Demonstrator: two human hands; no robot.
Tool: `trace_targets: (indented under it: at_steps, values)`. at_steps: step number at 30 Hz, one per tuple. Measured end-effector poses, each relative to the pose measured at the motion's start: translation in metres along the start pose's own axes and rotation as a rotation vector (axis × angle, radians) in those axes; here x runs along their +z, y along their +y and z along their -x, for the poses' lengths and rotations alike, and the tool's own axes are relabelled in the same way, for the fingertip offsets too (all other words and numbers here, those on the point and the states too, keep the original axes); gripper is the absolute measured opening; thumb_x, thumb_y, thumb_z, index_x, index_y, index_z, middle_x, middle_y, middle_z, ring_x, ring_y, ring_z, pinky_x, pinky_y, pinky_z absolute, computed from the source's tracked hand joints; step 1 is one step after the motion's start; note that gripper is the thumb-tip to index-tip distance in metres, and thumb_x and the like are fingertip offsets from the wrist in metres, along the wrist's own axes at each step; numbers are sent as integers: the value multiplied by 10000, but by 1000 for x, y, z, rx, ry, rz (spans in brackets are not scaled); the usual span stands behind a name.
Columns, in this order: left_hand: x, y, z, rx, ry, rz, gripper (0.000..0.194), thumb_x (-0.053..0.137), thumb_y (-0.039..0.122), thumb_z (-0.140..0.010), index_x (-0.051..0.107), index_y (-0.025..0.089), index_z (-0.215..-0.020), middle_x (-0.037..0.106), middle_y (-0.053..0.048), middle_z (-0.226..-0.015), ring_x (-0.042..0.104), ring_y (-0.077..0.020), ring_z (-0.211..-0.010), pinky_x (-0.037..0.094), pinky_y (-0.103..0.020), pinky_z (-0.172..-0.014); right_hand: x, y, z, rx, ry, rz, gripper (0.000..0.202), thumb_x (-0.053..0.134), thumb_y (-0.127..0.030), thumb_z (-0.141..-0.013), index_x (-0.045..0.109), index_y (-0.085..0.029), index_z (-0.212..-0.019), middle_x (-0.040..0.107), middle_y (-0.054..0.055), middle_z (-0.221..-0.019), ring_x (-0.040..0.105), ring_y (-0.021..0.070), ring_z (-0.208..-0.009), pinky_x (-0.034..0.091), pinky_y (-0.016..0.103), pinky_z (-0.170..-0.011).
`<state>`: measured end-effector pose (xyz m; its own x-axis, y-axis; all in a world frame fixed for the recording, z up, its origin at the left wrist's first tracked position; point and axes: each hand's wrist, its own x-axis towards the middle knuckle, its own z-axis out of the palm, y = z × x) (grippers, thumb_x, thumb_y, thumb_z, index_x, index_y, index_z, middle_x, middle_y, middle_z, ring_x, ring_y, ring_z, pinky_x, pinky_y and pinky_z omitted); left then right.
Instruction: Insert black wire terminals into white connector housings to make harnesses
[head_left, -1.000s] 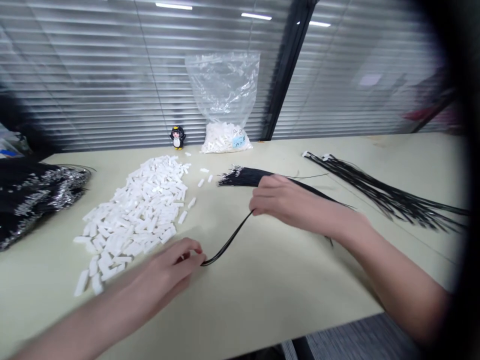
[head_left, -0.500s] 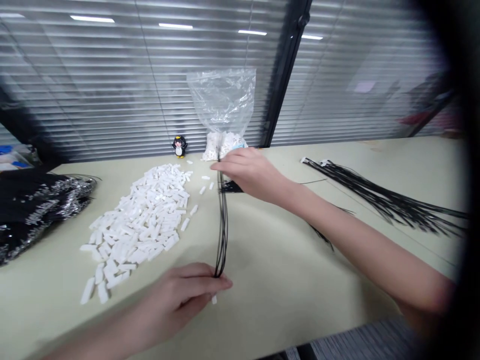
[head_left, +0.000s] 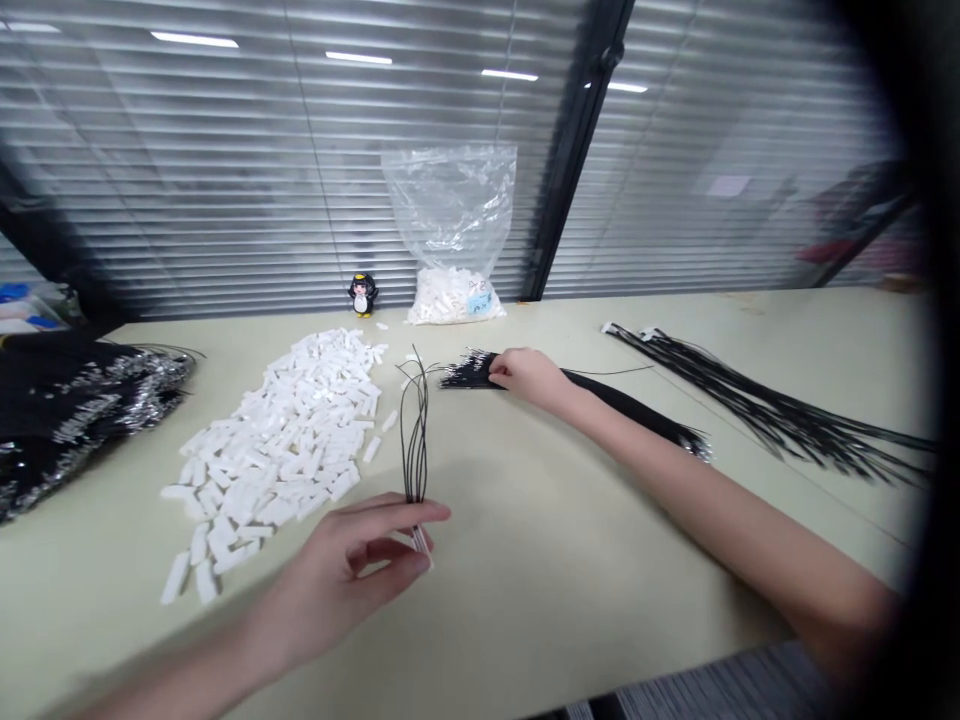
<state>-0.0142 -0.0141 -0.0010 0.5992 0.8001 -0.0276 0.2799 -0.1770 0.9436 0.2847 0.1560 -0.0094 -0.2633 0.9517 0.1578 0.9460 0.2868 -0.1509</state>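
My left hand (head_left: 360,560) pinches a small white connector housing (head_left: 421,545) with several black wires (head_left: 415,440) in it. The wires rise from the housing, and their loose ends curl above the fingers. Farther back, my right hand (head_left: 529,378) is at a bundle of black wires (head_left: 469,374) lying on the table, its thumb and fingers closed at the bundle near the silvery tips. Exactly which wires are between those fingers is hidden. To the left of the held wires lies a large pile of white connector housings (head_left: 292,430).
At the far left sits a thick heap of black wires (head_left: 90,400) with metal ends. A clear bag (head_left: 457,300) of white pieces and a penguin figurine (head_left: 363,294) stand by the blinds. Finished-looking wire harnesses (head_left: 720,375) with white connectors lie on the right.
My right hand has let go of the wires above my left hand and moved back and right to the bundle. The left hand rose slightly, and its wires now stand loose.
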Motion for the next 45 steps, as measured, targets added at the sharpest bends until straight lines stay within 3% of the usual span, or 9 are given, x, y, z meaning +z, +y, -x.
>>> trace_targets:
  at_steps: [8, 14, 18, 23, 27, 30, 34, 38, 45]
  values:
    - [0, 6, -4, -162, 28, 141, 332, 591, 186, -811, 626, 247, -1136, 562, -43, -979, 581, -143, -899, 504, -270, -839, 12, 8, -8, 35, -9, -88, 322, 485, -398, -873, 570, -94, -937, 577, 47, -938, 545, 99, -905, 465, 308, -862]
    - [1, 6, -3, -195, 32, 157, 341, 602, 182, -791, 624, 234, -1128, 548, -62, -1047, 581, -147, -876, 505, -295, -822, 10, 17, -11, 100, -23, -271, 322, 479, -393, -878, 561, -98, -976, 581, 45, -933, 555, 82, -854, 488, 274, -804]
    - [2, 4, -4, -193, 35, 144, 350, 602, 191, -786, 620, 224, -1134, 554, -53, -986, 582, -144, -851, 501, -288, -807, 8, 19, -7, 124, -16, -402, 345, 472, -405, -880, 548, -95, -1010, 584, 46, -924, 563, 79, -828, 497, 262, -772]
    - [1, 2, -7, -251, 168, 165, 358, 620, 227, -776, 614, 214, -1133, 562, -21, -849, 582, -140, -820, 484, -260, -771, -3, 2, 9, 17, -4, -543, 364, 408, -411, -906, 554, -95, -1014, 603, 36, -819, 583, 93, -863, 479, 275, -818]
    - [-3, 0, -8, -299, 245, 205, 440, 630, 287, -778, 558, 233, -1209, 598, -23, -850, 582, -156, -838, 472, -255, -740, -22, -28, 47, -129, -20, -586, 339, 399, -398, -898, 610, -154, -1005, 629, 31, -816, 587, 94, -893, 450, 213, -780]
    - [-4, -1, -8, -323, 257, 198, 450, 624, 308, -785, 549, 243, -1224, 621, -33, -906, 586, -172, -882, 466, -265, -762, -31, -56, 82, -179, 25, -551, 269, 432, -337, -884, 645, -216, -997, 627, 18, -933, 564, 76, -809, 419, 203, -705]
    - [-3, -3, -8, -318, 228, 129, 432, 630, 328, -776, 583, 234, -1195, 623, -20, -846, 594, -171, -847, 464, -274, -777, -30, -86, 113, -321, 157, -420, 264, 440, -255, -888, 641, -236, -1058, 616, 30, -923, 531, 86, -831, 409, 217, -740]
    - [-3, -4, -10, -338, 233, 99, 441, 616, 357, -783, 581, 237, -1206, 635, -21, -842, 595, -171, -825, 470, -267, -737, -25, -98, 119, -443, 324, -159, 218, 482, -244, -875, 646, -212, -1015, 593, 34, -814, 475, 92, -763, 380, 219, -687]
    - [-2, -2, -9, -357, 208, 94, 417, 617, 338, -779, 583, 235, -1182, 649, -28, -918, 599, -178, -872, 445, -272, -765, -22, -97, 122, -453, 396, 43, 159, 509, -187, -848, 646, -199, -928, 547, 12, -709, 409, 87, -687, 335, 226, -639]
